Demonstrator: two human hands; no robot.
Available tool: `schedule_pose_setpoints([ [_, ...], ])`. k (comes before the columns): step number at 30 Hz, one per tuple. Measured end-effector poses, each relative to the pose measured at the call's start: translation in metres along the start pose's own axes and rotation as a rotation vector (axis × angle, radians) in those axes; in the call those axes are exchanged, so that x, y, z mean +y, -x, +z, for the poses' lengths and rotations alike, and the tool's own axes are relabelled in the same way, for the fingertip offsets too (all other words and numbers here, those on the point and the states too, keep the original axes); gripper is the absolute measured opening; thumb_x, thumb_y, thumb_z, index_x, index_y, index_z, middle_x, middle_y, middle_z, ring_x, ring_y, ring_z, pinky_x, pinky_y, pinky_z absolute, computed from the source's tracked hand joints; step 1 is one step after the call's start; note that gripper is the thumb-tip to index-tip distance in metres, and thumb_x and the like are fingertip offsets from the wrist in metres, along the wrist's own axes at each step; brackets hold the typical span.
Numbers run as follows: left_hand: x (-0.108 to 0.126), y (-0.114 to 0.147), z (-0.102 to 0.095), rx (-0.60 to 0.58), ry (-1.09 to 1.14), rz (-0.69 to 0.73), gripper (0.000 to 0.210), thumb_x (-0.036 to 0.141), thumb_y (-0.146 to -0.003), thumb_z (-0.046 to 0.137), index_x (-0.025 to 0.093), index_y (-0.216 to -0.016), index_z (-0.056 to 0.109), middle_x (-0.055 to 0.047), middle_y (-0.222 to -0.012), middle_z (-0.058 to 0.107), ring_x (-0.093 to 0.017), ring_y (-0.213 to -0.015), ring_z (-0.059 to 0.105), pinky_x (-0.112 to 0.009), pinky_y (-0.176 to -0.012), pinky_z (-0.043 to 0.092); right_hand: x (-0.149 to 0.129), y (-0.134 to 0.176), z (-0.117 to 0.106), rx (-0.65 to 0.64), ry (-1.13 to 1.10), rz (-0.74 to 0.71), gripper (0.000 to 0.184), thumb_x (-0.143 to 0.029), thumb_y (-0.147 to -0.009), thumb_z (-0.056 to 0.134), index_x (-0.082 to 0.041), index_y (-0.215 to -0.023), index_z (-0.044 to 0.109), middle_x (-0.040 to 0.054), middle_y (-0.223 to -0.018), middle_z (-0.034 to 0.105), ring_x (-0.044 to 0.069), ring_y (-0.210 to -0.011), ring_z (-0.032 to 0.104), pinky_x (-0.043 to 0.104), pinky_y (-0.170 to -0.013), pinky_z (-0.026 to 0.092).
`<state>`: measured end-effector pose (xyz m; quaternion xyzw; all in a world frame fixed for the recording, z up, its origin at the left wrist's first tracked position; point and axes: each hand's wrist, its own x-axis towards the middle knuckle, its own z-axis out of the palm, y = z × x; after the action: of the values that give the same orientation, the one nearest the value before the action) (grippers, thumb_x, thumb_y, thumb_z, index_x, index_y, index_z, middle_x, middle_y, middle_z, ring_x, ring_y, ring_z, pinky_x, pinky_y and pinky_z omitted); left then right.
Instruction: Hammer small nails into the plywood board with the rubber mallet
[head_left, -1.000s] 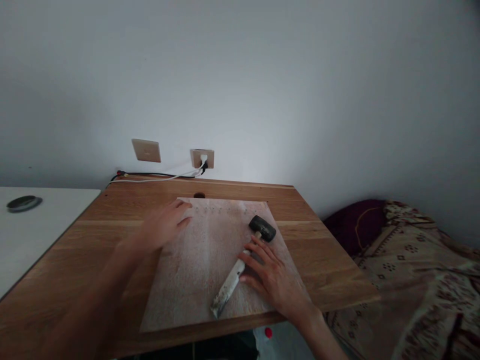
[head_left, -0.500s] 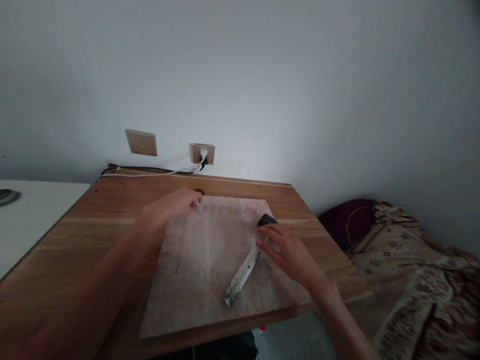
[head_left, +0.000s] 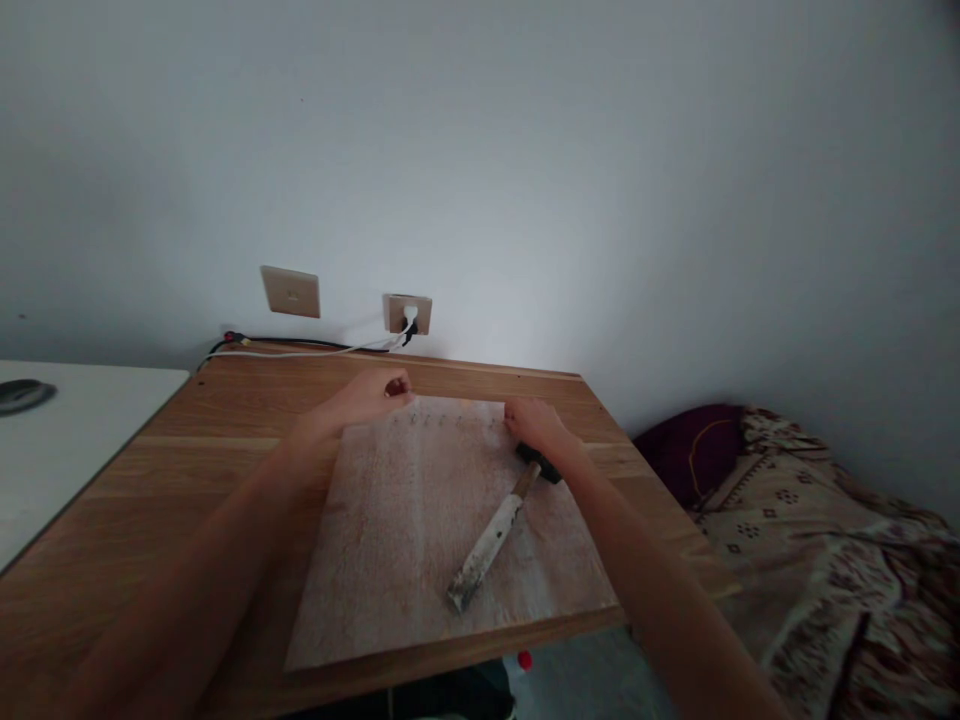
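Mallet (head_left: pixel 497 530) | lies on board (head_left: pixel 390 540) | left fingers (head_left: pixel 403 379), right fingers (head_left: pixel 514 412) curled; grip unclear

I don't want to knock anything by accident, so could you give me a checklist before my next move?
1. Board lying on the wooden table: ok.
2. Mallet handle free of both hands: ok.
3. Right hand well away from the mallet's head: not ok, they're close together.
4. Left hand fingers empty: cannot tell.
5. Cables off the board: ok, they're along the table's back edge.
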<state>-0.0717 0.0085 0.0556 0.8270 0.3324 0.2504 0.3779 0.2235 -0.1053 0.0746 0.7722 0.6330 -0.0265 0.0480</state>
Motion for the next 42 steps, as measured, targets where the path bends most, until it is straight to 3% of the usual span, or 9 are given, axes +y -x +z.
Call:
schedule_pose_setpoints([
  [3, -0.005, -0.006, 0.01, 0.128, 0.497, -0.161, 0.021, 0.038, -0.076, 0.066, 0.018, -0.08, 0.062, -0.004, -0.078, 0.069, -0.017, -0.072, 0.063, -0.029, -0.07, 0.048, 0.013, 0.003, 0.001, 0.038, -0.067, -0.021, 0.028, -0.02, -0.103, 0.051, -0.015, -0.116, 0.075, 0.0145, -0.116, 0.078, 0.022, -0.11, 0.072, 0.029, -0.094, 0.049],
  [6, -0.012, -0.011, 0.02, 0.168, 0.698, -0.3, 0.014, 0.03, -0.071, 0.064, 0.018, -0.073, 0.059, -0.004, -0.075, 0.066, -0.015, -0.07, 0.062, -0.026, -0.068, 0.047, 0.02, 0.001, 0.002, 0.034, -0.118, -0.033, 0.027, -0.029, -0.104, 0.055, -0.015, -0.114, 0.075, 0.0137, -0.112, 0.079, 0.022, -0.106, 0.072, 0.028, -0.091, 0.049],
  [10, -0.015, -0.012, 0.028, 0.073, 0.343, -0.313, 0.012, 0.031, -0.076, 0.062, 0.019, -0.075, 0.064, -0.002, -0.074, 0.067, -0.016, -0.066, 0.06, -0.026, -0.061, 0.042, 0.013, -0.012, 0.007, -0.002, -0.163, -0.019, 0.013, -0.021, -0.093, 0.067, -0.014, -0.093, 0.077, 0.0184, -0.107, 0.078, 0.029, -0.107, 0.072, 0.034, -0.092, 0.05],
  [16, -0.011, -0.006, 0.036, -0.112, -0.238, -0.067, 0.008, 0.02, -0.081, 0.064, 0.018, -0.086, 0.07, -0.005, -0.082, 0.073, -0.02, -0.076, 0.066, -0.027, -0.068, 0.044, 0.008, -0.025, 0.001, 0.052, -0.375, -0.048, 0.019, 0.0, -0.077, 0.064, -0.016, -0.071, 0.072, 0.013, -0.087, 0.077, 0.026, -0.099, 0.071, 0.036, -0.092, 0.05],
  [23, -0.011, -0.007, 0.038, -0.077, -0.285, 0.072, 0.009, 0.02, -0.081, 0.069, 0.02, -0.073, 0.067, -0.004, -0.077, 0.071, -0.02, -0.075, 0.065, -0.028, -0.069, 0.041, 0.008, -0.017, -0.006, 0.24, -0.739, -0.073, 0.027, -0.024, -0.099, 0.041, -0.018, -0.09, 0.066, 0.0075, -0.08, 0.068, 0.016, -0.072, 0.066, 0.026, -0.064, 0.054],
  [27, -0.003, -0.009, 0.039, 0.06, -0.149, 0.057, 0.025, 0.035, -0.081, 0.074, 0.02, -0.067, 0.06, -0.001, -0.068, 0.064, -0.018, -0.067, 0.058, -0.028, -0.064, 0.037, -0.004, -0.015, 0.001, 0.236, -0.713, -0.033, 0.036, -0.034, -0.103, 0.036, -0.019, -0.086, 0.064, 0.0078, -0.075, 0.067, 0.018, -0.064, 0.064, 0.026, -0.055, 0.051],
  [30, 0.002, -0.013, 0.041, 0.189, 0.15, -0.069, 0.033, 0.045, -0.085, 0.069, 0.02, -0.066, 0.057, 0.001, -0.063, 0.056, -0.014, -0.059, 0.048, -0.027, -0.057, 0.031, -0.012, -0.014, 0.005, 0.188, -0.546, 0.019, 0.031, -0.039, -0.099, 0.05, -0.017, -0.088, 0.069, 0.0141, -0.088, 0.073, 0.026, -0.086, 0.072, 0.033, -0.071, 0.056],
  [35, 0.003, -0.018, 0.047, 0.099, 0.683, -0.329, 0.027, 0.041, -0.085, 0.061, 0.02, -0.069, 0.054, 0.0, -0.067, 0.056, -0.01, -0.049, 0.037, -0.026, -0.05, 0.027, -0.021, -0.005, 0.014, 0.054, -0.251, 0.061, 0.023, -0.032, -0.092, 0.066, -0.011, -0.093, 0.075, 0.028, -0.112, 0.075, 0.04, -0.119, 0.067, 0.049, -0.101, 0.049],
  [42, 0.002, -0.01, 0.06, 0.031, -0.098, -0.11, 0.011, 0.029, -0.082, 0.067, 0.019, -0.084, 0.066, -0.003, -0.073, 0.066, -0.019, -0.07, 0.06, -0.028, -0.065, 0.041, -0.02, -0.008, 0.005, 0.065, -0.281, -0.027, 0.013, -0.022, -0.09, 0.06, -0.015, -0.091, 0.071, 0.0201, -0.102, 0.077, 0.03, -0.102, 0.072, 0.037, -0.087, 0.052],
])
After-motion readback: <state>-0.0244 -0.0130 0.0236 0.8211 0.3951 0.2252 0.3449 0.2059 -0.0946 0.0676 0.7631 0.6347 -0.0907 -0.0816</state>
